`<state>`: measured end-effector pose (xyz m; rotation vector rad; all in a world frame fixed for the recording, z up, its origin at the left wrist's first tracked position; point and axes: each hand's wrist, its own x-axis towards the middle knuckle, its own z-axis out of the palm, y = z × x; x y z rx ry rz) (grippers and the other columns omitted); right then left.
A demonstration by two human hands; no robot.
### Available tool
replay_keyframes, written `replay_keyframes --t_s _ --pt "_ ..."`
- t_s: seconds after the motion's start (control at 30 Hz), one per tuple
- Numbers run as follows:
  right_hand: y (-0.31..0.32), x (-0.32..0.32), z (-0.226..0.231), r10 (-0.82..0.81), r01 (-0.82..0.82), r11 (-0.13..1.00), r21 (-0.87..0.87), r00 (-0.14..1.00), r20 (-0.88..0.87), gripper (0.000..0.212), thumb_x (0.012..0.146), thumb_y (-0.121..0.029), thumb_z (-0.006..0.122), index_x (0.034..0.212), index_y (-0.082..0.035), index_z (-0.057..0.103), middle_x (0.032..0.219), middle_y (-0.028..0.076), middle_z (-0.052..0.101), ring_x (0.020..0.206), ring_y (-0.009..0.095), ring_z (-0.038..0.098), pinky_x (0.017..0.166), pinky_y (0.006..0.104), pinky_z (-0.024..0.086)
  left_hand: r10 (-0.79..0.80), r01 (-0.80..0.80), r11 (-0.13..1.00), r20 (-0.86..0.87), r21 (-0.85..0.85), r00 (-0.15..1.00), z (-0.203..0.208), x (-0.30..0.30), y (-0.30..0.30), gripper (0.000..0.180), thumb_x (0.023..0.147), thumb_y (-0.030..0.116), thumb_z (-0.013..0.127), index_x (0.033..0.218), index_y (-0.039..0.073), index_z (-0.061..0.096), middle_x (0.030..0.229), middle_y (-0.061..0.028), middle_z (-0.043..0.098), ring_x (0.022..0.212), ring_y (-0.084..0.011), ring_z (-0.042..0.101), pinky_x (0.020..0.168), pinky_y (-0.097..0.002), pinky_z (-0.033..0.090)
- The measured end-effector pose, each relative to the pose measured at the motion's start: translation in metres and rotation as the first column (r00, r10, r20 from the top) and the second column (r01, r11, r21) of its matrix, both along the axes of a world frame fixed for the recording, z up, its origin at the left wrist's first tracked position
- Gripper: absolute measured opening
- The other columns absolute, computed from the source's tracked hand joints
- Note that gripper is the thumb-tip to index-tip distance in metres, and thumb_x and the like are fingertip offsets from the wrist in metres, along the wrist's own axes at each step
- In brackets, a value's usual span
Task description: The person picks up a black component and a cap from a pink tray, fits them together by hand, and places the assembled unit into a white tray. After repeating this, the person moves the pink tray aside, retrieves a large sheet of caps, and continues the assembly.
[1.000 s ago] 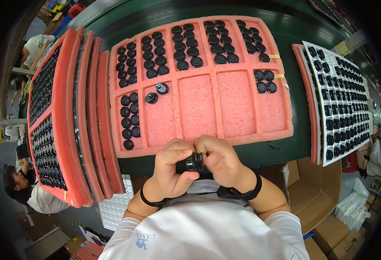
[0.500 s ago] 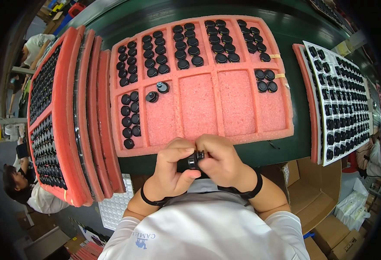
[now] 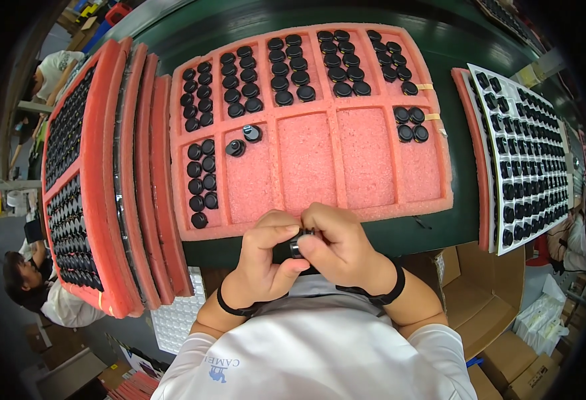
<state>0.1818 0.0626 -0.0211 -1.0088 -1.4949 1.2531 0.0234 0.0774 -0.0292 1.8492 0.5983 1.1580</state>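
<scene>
In front of my body both hands meet on a small black cylindrical part (image 3: 295, 249). My left hand (image 3: 265, 252) pinches it between thumb and fingers. From the other side my right hand (image 3: 341, 247) grips it, the thumb laid over its top, so much of the part is hidden. Just beyond my fingers lies a pink foam tray (image 3: 304, 150) divided into compartments. Round black parts (image 3: 296, 65) stand in rows in its far compartments, the near left one and the near right one. Two parts with a narrower, shiny top (image 3: 251, 133) sit in the second near compartment.
A stack of pink foam trays (image 3: 99, 167) full of black parts leans at the left. To the right, a white tray (image 3: 529, 153) holds rows of black parts. An open cardboard box (image 3: 486, 287) is beside my right arm. Other people (image 3: 33, 283) are at far left.
My right thumb has shifted left over the black part, covering more of it. In the picture the tray has moved very slightly to the right; its contents look the same.
</scene>
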Motion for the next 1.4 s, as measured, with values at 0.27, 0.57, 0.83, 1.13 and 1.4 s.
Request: replay_keyframes --t_s 0.27,0.57,0.83,1.13,1.4 --pt "0.001 0.006 -0.013 0.076 -0.089 0.996 -0.017 0.924 -0.375 0.031 0.087 -0.032 0.057 0.078 -0.004 0.049 0.067 0.003 0.043 0.059 0.010 0.040 0.054 0.0245 0.036 -0.001 0.032 0.979 0.155 -0.201 0.988 0.003 -0.001 -0.003 0.045 0.085 0.035 0.061 0.109 0.005 0.037 0.085 -0.0150 0.052 0.075 -0.0200 0.050 0.068 -0.0310 0.043" --pt "0.003 0.000 -0.001 -0.100 0.123 0.962 0.244 0.989 -0.105 0.026 0.078 -0.018 0.069 0.092 -0.002 0.054 0.078 0.006 0.051 0.065 0.016 0.047 0.059 0.0265 0.039 -0.082 0.135 0.966 0.234 -0.219 0.969 -0.002 -0.010 0.001 0.044 0.086 0.025 0.061 0.113 0.000 0.035 0.098 -0.0164 0.050 0.086 -0.0190 0.050 0.076 -0.0301 0.042" --pt "0.007 0.021 0.006 -0.104 0.076 0.927 0.368 0.993 0.055 0.030 0.072 -0.007 0.070 0.098 -0.001 0.056 0.086 0.010 0.055 0.075 0.022 0.051 0.066 0.0307 0.042 -0.084 0.224 0.869 0.313 -0.441 0.946 -0.006 0.005 0.003 0.045 0.088 0.030 0.057 0.112 -0.001 0.036 0.101 -0.0148 0.050 0.091 -0.0183 0.051 0.081 -0.0306 0.041" --pt "0.027 0.098 0.048 -0.280 0.058 0.915 0.399 0.803 0.526 0.028 0.069 -0.002 0.068 0.094 -0.002 0.056 0.084 0.010 0.056 0.074 0.022 0.055 0.067 0.0306 0.045 -0.131 0.199 0.867 0.178 -0.456 0.975 -0.026 0.027 0.025 0.044 0.091 0.030 0.052 0.117 -0.002 0.039 0.106 -0.0129 0.052 0.096 -0.0182 0.051 0.086 -0.0299 0.040" --pt "0.089 0.267 0.067 -0.473 0.630 0.768 0.116 0.436 0.766 0.018 0.081 -0.012 0.062 0.093 0.000 0.055 0.075 0.003 0.057 0.068 0.011 0.054 0.062 0.0253 0.045 -0.167 0.191 0.792 0.095 -0.580 0.981 -0.040 0.024 0.036 0.028 0.094 0.019 0.048 0.111 -0.002 0.045 0.103 -0.0103 0.055 0.096 -0.0166 0.053 0.086 -0.0289 0.042"
